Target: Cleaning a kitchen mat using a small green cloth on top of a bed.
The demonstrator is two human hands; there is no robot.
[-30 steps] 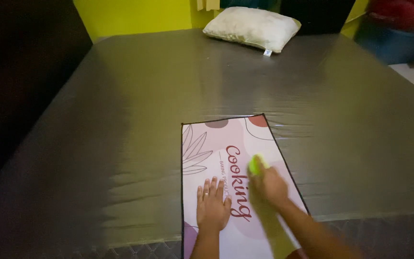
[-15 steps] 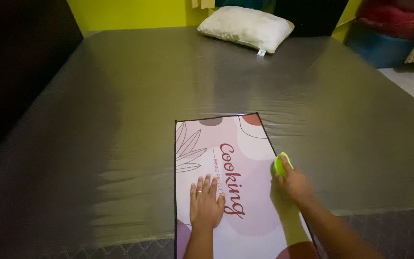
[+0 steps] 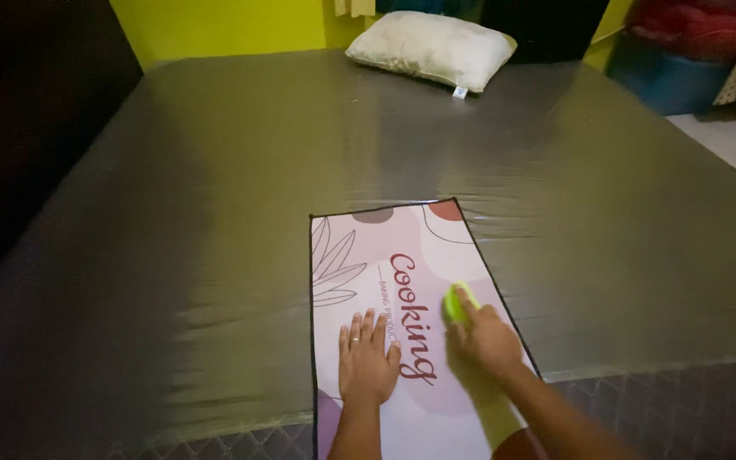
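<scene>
Left hand (image 3: 366,362) lies flat, palm down, fingers spread, on the lower middle of a pink printed mat (image 3: 393,255). It holds nothing, just presses on the mat. A ring shows on one finger.

Right hand (image 3: 487,339) is on the right part of the mat, close to its black-trimmed right edge. Grip: fingers closed around a small lime-green sponge (image 3: 455,301), which sticks out past the fingertips on the far side. The sponge looks to be in contact with the mat surface, just right of the dark red lettering. This hand is slightly blurred, so exact finger placement on the sponge can't be told.

The two hands are near each other but apart, with the lettering between them.

The mat lies lengthwise away from the person, on the near edge of a bed (image 3: 215,213) with a smooth grey-olive cover. The mat's near end hangs over the bed edge and runs out of frame. It has a leaf line drawing on the left and pale pink and rust blobs at the far end.

A white pillow (image 3: 429,48) sits at the far end of the bed, well apart from the mat. Yellow-green wall (image 3: 232,25) behind it. Blue and red bundles (image 3: 683,51) at upper right, off the bed.
</scene>
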